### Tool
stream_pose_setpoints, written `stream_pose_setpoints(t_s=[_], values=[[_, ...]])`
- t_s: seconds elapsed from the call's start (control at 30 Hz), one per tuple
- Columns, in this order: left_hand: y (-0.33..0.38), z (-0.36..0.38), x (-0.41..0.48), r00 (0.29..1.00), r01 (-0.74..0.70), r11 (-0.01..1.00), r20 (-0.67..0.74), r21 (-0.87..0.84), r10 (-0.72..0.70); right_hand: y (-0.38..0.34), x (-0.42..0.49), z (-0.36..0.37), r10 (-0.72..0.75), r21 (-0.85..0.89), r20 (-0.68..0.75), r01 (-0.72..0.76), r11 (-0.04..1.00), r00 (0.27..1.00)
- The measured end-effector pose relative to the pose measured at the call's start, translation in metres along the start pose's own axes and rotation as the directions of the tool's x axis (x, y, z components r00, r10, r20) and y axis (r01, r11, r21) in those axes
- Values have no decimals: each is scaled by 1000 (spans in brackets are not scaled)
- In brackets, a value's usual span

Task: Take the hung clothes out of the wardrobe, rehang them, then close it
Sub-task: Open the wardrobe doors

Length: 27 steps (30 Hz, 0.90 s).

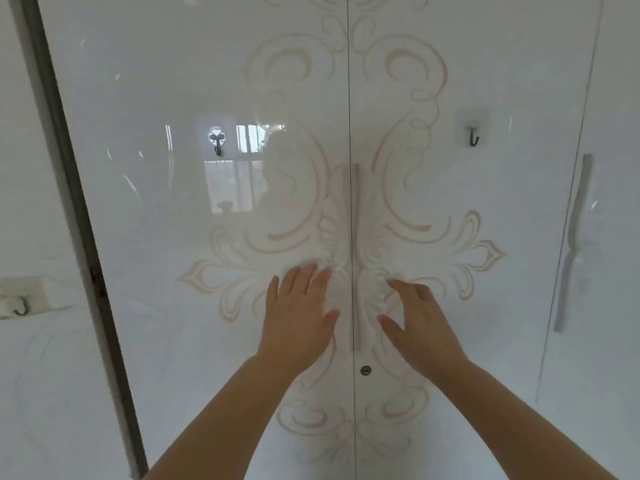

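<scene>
Flanking wardrobe handles (355, 237): left hook (217, 143), right hook (473, 136).

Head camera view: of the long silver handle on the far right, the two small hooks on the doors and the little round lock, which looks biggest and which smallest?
1. Long silver handle, by far the largest.
2. Clover hook and plain hook: too alike to rank.
3. Round lock, the smallest.

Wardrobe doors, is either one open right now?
No, the left door and right door meet flush along the centre seam, with the left hand and right hand spread beside it.
</scene>
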<state>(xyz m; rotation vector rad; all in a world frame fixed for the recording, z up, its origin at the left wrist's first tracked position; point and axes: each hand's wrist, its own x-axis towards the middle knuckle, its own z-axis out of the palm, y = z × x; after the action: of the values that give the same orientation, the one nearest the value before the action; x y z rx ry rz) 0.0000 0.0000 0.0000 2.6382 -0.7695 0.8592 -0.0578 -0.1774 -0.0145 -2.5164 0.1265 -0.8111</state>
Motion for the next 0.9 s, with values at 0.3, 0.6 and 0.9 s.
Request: stream_pose_setpoints(t_s=[0.3,0.6,0.9], values=[[-29,45,79,887,-256,939,-331,231,323,-2,82,30,-6,107,-296,39,993,955],[-43,82,96,820,-321,927,-432,195,375,-18,93,43,131,159,-397,-73,985,908],[-50,84,97,815,-378,919,-431,108,386,-40,83,25,169,274,-497,-31,961,851]])
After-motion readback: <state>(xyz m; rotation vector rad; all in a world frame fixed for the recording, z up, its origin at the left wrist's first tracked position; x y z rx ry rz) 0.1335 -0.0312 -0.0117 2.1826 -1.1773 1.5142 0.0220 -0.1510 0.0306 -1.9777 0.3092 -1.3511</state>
